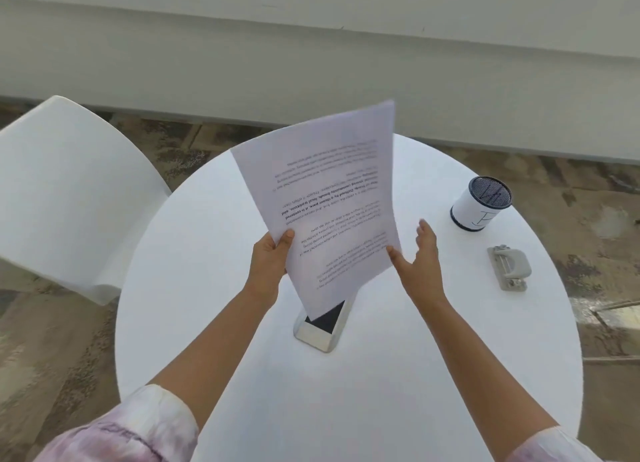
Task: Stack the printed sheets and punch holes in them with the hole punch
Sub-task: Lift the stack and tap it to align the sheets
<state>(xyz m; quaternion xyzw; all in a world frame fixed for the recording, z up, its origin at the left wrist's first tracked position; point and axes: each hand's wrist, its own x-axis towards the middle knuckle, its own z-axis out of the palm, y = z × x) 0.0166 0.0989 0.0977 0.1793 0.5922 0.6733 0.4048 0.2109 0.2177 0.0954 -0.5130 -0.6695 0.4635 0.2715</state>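
left hand (268,259) pinches thin printed sheets (329,202) (text inverted) — right hand (420,257) spread, thumb touching.

Two hands: the left hand (268,264) and the right hand (420,257). One set of printed sheets (329,198) between their fingers; the number of sheets cannot be told. One phone (323,326) below the fingers. One hole punch (508,267) and one cup (479,203) beyond the right fingers. One table (346,392), one chair (69,191).

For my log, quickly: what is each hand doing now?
Left hand: closed, holding the printed sheets.
Right hand: open, fingertips at the sheets' edge.
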